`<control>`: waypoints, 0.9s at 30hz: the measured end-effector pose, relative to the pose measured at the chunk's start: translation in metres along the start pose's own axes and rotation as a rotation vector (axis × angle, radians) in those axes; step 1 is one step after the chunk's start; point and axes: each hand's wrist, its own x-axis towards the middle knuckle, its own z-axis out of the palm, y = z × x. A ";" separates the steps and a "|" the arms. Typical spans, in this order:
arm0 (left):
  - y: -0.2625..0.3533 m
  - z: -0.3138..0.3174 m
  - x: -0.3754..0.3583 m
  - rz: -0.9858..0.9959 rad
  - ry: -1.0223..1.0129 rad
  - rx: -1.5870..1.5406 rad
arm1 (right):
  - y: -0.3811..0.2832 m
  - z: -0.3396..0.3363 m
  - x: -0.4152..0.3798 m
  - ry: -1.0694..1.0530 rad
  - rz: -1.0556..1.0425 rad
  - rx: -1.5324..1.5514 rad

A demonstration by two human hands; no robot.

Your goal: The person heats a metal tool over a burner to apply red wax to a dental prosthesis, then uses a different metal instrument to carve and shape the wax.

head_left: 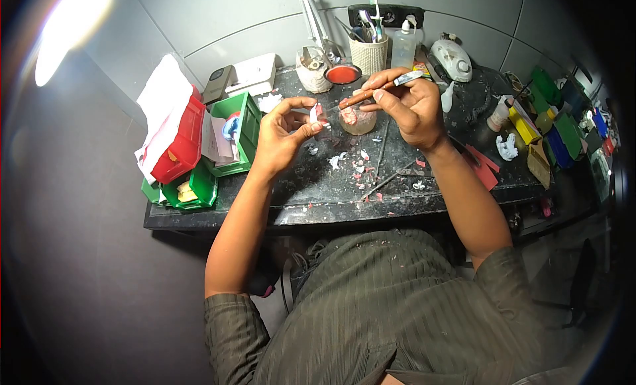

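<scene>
My left hand [285, 133] is closed, pinching a small pink-and-white piece [319, 115] that looks like dental wax on a pale base; the fingers hide part of it. To the right, my right hand [412, 112] is closed around a knife-like tool with a brown wooden handle [361, 97]. The handle's end points left, toward the small piece but apart from it, and a flat metal part [408, 78] sticks out to the upper right. Between the hands stands a clear tub [358, 123] with a pink-and-white lump in it.
Pink and white scraps [363, 170] and thin metal tools [381, 186] lie on the black table [298, 213]. Green bins [246, 130] and a red bin [182, 143] stand left. Pink sheets [482, 168] lie right. A cup of toothbrushes [368, 57] and a squeeze bottle [403, 47] are behind.
</scene>
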 end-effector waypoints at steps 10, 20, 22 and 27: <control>-0.003 -0.004 0.001 -0.001 -0.013 -0.109 | 0.007 -0.028 0.013 0.312 0.041 -0.054; -0.001 -0.003 -0.001 -0.027 -0.043 -0.098 | -0.003 -0.009 0.007 0.120 0.042 0.009; 0.000 -0.003 -0.001 -0.030 -0.051 -0.111 | -0.003 -0.003 0.005 0.064 0.071 0.040; 0.001 -0.003 -0.001 -0.043 -0.052 -0.125 | -0.002 -0.001 0.004 0.054 0.074 0.034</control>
